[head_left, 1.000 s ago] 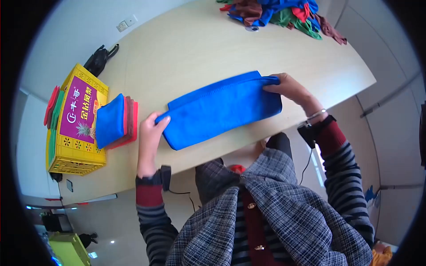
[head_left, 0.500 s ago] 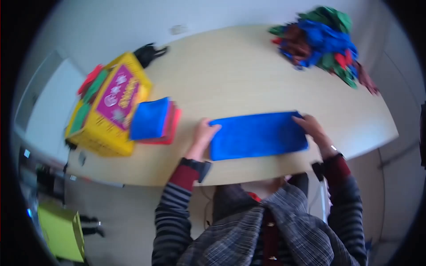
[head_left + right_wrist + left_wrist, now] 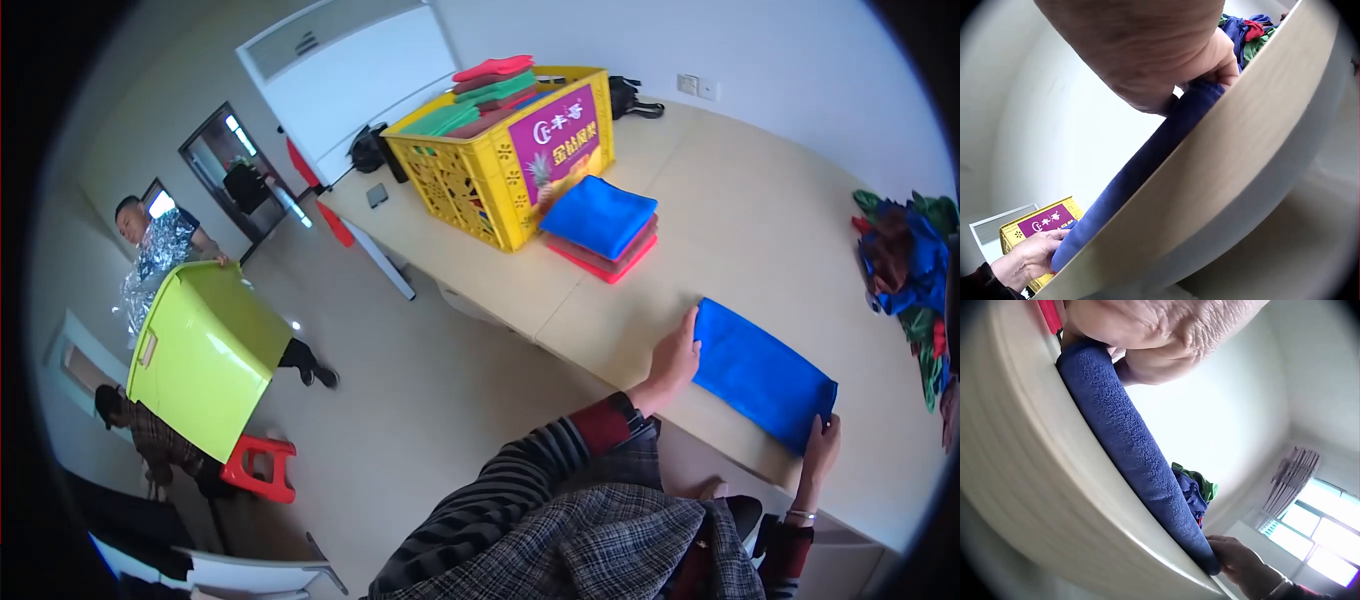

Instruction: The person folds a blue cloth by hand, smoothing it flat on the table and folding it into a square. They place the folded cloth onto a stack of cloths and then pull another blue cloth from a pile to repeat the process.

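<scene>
A blue towel, folded into a long strip, lies along the table's front edge. My left hand grips its left end. At the opposite end my right hand pinches the towel's near right corner. Seen from the left wrist, the towel's fuzzy side runs from the left hand to the right hand. In the right wrist view the right hand's fingers wrap the towel's end. A stack of folded towels, blue on top with brown and red below, sits left of the strip.
A yellow crate holding folded towels stands behind the stack. Loose crumpled cloths are heaped at the right. A phone-like object lies near the table's left end. Off to the left, a person stands by a lime-green tub near a red stool.
The towel, previously showing a layer sticking out behind, now lies as one neat strip. Both hands still hold its ends. The head view has swung left, bringing the room and tub into sight.
</scene>
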A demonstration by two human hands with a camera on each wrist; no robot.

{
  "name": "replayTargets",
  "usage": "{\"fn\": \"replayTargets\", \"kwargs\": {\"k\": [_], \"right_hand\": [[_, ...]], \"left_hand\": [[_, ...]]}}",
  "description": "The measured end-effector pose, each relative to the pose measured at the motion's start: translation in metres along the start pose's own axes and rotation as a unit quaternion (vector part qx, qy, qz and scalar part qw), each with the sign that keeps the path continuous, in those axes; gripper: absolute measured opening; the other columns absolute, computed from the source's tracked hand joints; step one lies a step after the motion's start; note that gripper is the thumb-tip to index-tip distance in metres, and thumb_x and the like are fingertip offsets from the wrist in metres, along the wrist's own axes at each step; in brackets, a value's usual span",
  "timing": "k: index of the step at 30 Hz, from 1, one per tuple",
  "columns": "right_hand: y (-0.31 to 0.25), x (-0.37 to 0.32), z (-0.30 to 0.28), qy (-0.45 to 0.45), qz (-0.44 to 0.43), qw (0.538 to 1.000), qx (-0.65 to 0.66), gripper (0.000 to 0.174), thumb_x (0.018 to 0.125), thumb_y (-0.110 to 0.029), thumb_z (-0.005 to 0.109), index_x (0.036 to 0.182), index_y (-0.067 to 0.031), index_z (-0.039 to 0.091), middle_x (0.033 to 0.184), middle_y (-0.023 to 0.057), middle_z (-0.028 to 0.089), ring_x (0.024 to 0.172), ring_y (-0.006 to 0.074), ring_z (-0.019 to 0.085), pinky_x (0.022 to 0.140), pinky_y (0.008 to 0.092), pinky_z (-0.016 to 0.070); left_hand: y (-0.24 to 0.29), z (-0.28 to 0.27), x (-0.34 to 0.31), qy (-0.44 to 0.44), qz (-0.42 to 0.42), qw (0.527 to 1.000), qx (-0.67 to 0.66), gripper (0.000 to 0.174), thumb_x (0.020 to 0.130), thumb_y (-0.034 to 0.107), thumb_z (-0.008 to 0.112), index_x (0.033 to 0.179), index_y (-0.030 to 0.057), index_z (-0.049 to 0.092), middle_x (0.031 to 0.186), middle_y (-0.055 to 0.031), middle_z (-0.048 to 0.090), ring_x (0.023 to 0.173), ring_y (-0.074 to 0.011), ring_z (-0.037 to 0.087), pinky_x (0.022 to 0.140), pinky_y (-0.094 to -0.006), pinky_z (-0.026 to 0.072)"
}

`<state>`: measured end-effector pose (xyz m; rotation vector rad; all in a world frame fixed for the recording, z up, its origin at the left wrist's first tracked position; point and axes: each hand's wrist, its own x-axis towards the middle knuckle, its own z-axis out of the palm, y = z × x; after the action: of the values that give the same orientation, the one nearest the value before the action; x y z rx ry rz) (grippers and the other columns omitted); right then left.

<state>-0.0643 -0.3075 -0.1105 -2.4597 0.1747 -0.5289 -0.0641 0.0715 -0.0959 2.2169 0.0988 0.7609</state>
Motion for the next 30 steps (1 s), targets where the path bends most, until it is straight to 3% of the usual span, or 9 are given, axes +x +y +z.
{"fn": "replayTargets", "kwargs": {"k": [8,13,15,16,18,19,23,25,30], "right_hand": [[-0.013,-0.01,0.007,0.08,-0.044,0.99,-0.107,0.025,0.103,-0.028,0.054,0.112,-0.0054,0.061,0.099,0.0218,0.07,0.087,0.043,0.067,0.071,0.0493,0.051],[-0.031,-0.026,-0.01,0.064,-0.05,0.993,-0.09,0.024,0.103,-0.029,0.054,0.107,-0.0063,0.061,0.093,0.0222,0.07,0.084,0.0424,0.066,0.068,0.0494,0.0503],[-0.055,-0.032,-0.023,0.046,-0.023,0.996,-0.067,0.023,0.103,-0.029,0.054,0.104,-0.0071,0.061,0.087,0.0213,0.069,0.081,0.042,0.066,0.064,0.0489,0.0496],[-0.052,-0.03,-0.018,0.074,-0.033,0.995,-0.066,0.023,0.102,-0.03,0.055,0.104,-0.0088,0.062,0.085,0.0205,0.069,0.078,0.0418,0.066,0.063,0.0492,0.0499],[-0.053,-0.033,-0.017,0.07,0.01,0.992,-0.103,0.022,0.099,-0.033,0.058,0.103,-0.0119,0.063,0.082,0.0198,0.07,0.075,0.0426,0.067,0.061,0.0514,0.0502],[-0.052,-0.034,-0.018,0.099,-0.01,0.99,-0.1,0.023,0.099,-0.034,0.058,0.102,-0.0118,0.063,0.081,0.0197,0.07,0.074,0.0427,0.067,0.06,0.0519,0.0499],[-0.052,-0.028,-0.016,0.108,0.034,0.981,-0.16,0.02,0.097,-0.031,0.06,0.106,-0.0132,0.064,0.08,0.0185,0.071,0.074,0.0407,0.068,0.063,0.0504,0.0532],[-0.053,-0.036,-0.017,0.119,0.005,0.982,-0.147,0.018,0.096,-0.028,0.061,0.108,-0.0144,0.064,0.081,0.0178,0.071,0.074,0.0397,0.069,0.064,0.0496,0.0545],[-0.054,-0.035,-0.018,0.112,0.023,0.983,-0.145,0.019,0.095,-0.028,0.061,0.108,-0.015,0.064,0.082,0.0173,0.072,0.075,0.0394,0.069,0.065,0.0496,0.0545]], "left_hand": [[0.0,0.0,-0.008,0.002,-0.016,1.0,0.019,0.061,0.092,0.009,0.062,0.148,0.0096,0.036,0.099,-0.023,0.068,0.085,-0.0418,0.067,0.072,-0.0527,0.0516],[-0.004,-0.01,-0.015,-0.013,0.015,0.996,0.091,0.057,0.093,0.01,0.058,0.147,0.0112,0.039,0.091,-0.0199,0.068,0.077,-0.0393,0.067,0.065,-0.0514,0.0519],[0.008,-0.029,-0.01,-0.109,-0.017,0.993,0.048,0.056,0.092,0.004,0.051,0.147,0.0049,0.038,0.094,-0.0243,0.067,0.077,-0.0435,0.066,0.063,-0.054,0.051],[0.006,-0.031,-0.012,-0.077,0.005,0.997,0.031,0.051,0.094,0.008,0.051,0.145,0.0067,0.041,0.084,-0.0229,0.066,0.07,-0.0432,0.064,0.059,-0.0538,0.0497],[0.023,-0.043,-0.012,-0.141,-0.115,0.983,-0.004,0.052,0.092,0.013,0.061,0.142,0.0093,0.044,0.074,-0.0219,0.064,0.066,-0.0413,0.064,0.057,-0.0535,0.0481],[0.014,-0.037,-0.016,-0.08,0.004,0.989,0.121,0.05,0.093,0.015,0.062,0.141,0.0103,0.046,0.074,-0.022,0.064,0.067,-0.0412,0.065,0.058,-0.0534,0.0488],[0.013,-0.031,-0.02,-0.07,0.014,0.989,0.129,0.053,0.091,0.014,0.067,0.14,0.0096,0.047,0.082,-0.0218,0.069,0.071,-0.0431,0.066,0.063,-0.0528,0.0505],[0.007,-0.033,-0.027,-0.005,0.08,0.986,0.147,0.053,0.092,0.013,0.067,0.141,0.0116,0.048,0.077,-0.0188,0.067,0.071,-0.0395,0.066,0.066,-0.0496,0.0502],[0.002,-0.032,-0.029,-0.02,0.06,0.99,0.128,0.053,0.092,0.012,0.067,0.141,0.0122,0.049,0.076,-0.0176,0.067,0.071,-0.0383,0.066,0.066,-0.0488,0.05]]}}
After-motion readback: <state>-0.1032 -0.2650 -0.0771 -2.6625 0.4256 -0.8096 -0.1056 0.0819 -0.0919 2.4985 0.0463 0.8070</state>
